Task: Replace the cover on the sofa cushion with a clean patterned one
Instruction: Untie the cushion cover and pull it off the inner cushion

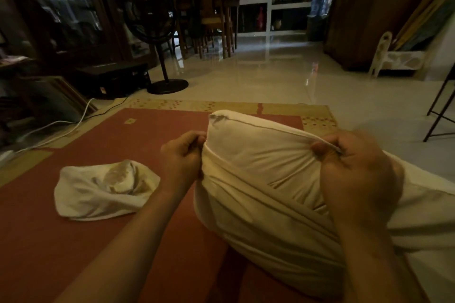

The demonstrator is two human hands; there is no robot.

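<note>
Pinching the cover (261, 216) at opposite sides, left hand (182, 155) and right hand (354, 167) seem set to tug it evenly along the cushion (246, 142) (crumpled cloth (103, 189) lies left of both).

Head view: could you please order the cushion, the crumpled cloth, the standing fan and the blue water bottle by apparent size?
1. cushion, nearest the camera.
2. crumpled cloth and standing fan look about alike, so unranked; the fan stands farther back.
3. blue water bottle, far back.
</note>
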